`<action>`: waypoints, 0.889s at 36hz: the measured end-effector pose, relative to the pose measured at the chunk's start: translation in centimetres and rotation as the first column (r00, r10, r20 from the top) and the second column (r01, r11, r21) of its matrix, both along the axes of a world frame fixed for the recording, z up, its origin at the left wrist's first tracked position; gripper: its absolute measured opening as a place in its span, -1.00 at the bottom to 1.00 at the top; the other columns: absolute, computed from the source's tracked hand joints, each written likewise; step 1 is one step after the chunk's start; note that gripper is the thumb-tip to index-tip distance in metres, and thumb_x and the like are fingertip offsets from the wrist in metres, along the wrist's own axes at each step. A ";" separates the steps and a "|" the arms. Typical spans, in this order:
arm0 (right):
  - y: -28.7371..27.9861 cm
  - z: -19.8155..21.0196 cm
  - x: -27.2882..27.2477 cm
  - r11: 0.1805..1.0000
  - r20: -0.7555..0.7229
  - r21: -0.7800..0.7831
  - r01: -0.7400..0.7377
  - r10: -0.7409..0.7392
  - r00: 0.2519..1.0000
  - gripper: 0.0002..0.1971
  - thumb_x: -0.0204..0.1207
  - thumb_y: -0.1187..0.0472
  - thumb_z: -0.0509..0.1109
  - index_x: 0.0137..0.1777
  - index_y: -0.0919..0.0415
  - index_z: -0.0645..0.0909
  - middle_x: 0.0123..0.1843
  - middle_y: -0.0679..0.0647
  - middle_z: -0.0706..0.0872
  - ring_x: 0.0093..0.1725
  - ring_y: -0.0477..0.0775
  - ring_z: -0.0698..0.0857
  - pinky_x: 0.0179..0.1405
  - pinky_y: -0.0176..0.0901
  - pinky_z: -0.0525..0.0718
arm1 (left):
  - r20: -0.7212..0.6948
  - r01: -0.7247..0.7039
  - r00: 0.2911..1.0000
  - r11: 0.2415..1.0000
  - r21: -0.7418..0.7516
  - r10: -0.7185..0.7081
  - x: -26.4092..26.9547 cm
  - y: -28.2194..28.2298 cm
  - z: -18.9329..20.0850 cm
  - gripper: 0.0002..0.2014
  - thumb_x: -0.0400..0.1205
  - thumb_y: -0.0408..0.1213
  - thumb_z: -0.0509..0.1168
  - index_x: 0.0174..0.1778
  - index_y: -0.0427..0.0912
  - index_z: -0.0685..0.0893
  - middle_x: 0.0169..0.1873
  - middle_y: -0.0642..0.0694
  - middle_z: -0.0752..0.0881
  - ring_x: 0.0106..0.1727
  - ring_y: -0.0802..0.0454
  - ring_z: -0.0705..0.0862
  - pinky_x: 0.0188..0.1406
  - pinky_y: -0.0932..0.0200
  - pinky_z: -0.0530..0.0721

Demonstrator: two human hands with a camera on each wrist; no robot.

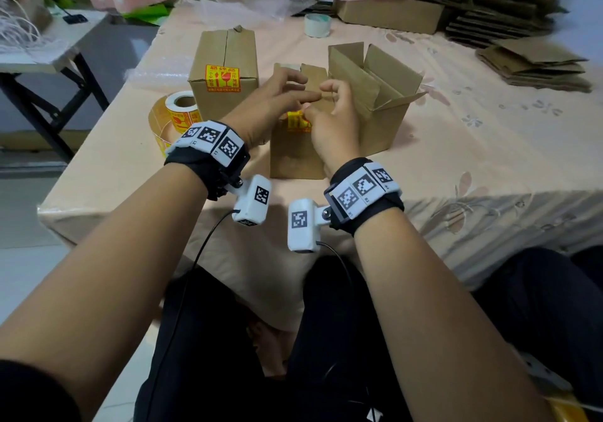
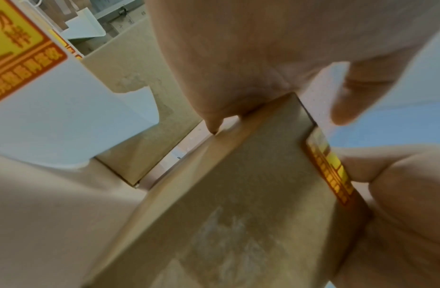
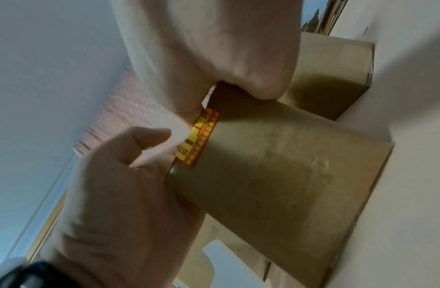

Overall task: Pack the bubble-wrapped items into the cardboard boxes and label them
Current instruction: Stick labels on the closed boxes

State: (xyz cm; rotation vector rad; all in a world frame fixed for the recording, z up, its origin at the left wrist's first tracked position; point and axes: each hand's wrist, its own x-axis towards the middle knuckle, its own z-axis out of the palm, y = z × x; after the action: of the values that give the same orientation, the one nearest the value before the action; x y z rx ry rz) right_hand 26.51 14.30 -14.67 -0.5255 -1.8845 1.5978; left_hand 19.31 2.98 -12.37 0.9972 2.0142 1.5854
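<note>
Brown cardboard box (image 1: 295, 157) sits at frame centre; our right hand (image 1: 329, 124) pinches a yellow-and-red sticker label (image 1: 297, 122) against its front, our left hand (image 1: 274, 101) resting straight-fingered on top.

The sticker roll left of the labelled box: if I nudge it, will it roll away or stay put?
The sticker roll seems to lie on its flat end, core hole up, so it will likely slide, not roll. A strip of labels trails loose from it and may drag or snag. It sits near the table edge, so push it inward.
</note>
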 end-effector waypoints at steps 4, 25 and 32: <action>0.0 -0.5 -0.3 0.999 -0.013 0.028 0.030 -0.030 0.999 -0.74 0.56 0.30 0.38 0.20 0.03 0.52 -0.04 -0.29 0.55 -0.07 -0.30 0.56 -0.09 -0.23 0.54 | -0.082 -0.015 0.997 1.000 -0.025 0.013 0.4 -0.1 -0.3 -0.55 0.40 -0.25 0.23 0.24 0.00 0.46 0.26 0.01 0.76 0.40 0.08 0.62 0.44 -0.07 0.50; 0.6 -0.9 0.0 0.963 -0.156 0.269 0.008 0.036 0.987 -0.79 0.48 0.27 0.39 -0.23 -0.09 0.52 -0.05 -0.17 0.65 0.12 -0.23 0.62 0.18 -0.20 0.57 | -0.683 -0.099 0.729 0.995 -0.030 0.052 0.1 -1.1 -2.5 -0.79 0.73 -0.18 0.22 -0.03 -0.29 0.54 -0.06 -0.20 0.67 0.06 -0.15 0.61 -0.03 0.10 0.53; 0.9 -1.0 0.8 0.948 -0.158 0.316 -0.027 0.081 0.984 -0.84 0.46 0.26 0.44 -0.22 -0.03 0.59 -0.04 -0.10 0.79 0.05 0.00 0.76 0.15 0.13 0.72 | -0.704 -0.075 0.708 0.997 0.001 0.054 0.0 -2.0 -2.6 -0.75 0.69 -0.15 0.32 -0.01 -0.30 0.72 0.26 -0.14 0.75 0.56 -0.09 0.49 0.48 0.05 0.50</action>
State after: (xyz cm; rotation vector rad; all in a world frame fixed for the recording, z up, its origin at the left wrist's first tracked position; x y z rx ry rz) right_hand 27.29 15.25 -15.64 -0.1959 -1.9839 1.2951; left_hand 19.26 0.99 -14.94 1.7433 2.5608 1.2978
